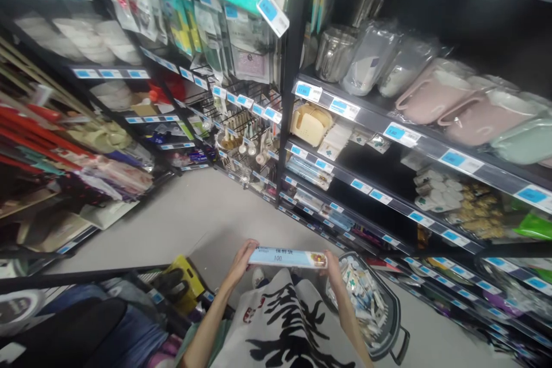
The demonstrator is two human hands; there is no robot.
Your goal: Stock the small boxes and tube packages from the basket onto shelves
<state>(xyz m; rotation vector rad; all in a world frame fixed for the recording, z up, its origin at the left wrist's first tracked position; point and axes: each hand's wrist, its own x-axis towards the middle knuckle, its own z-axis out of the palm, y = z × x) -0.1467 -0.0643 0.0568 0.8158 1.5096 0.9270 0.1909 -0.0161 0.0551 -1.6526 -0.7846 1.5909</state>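
Between my two hands is a long, narrow blue-and-white box of food storage bags [287, 257], marked "100" and held level in front of my body. My left hand [244, 256] is closed on its left end. Its right end, near a small food picture, is gripped by my right hand [333, 265]. Just right of my right arm, a dark shopping basket [395, 305] on the floor holds many small packets [360, 287]. Part of the basket is hidden behind that arm.
Shelves on the right carry wrapped pink jugs [440, 92], metal cups [334, 52] and a cream plastic holder [311, 125]. Utensils [248, 141] hang ahead. Bowls [86, 37] stand on shelves at left. Folded jeans [107, 328] lie on a low rack by my left arm.
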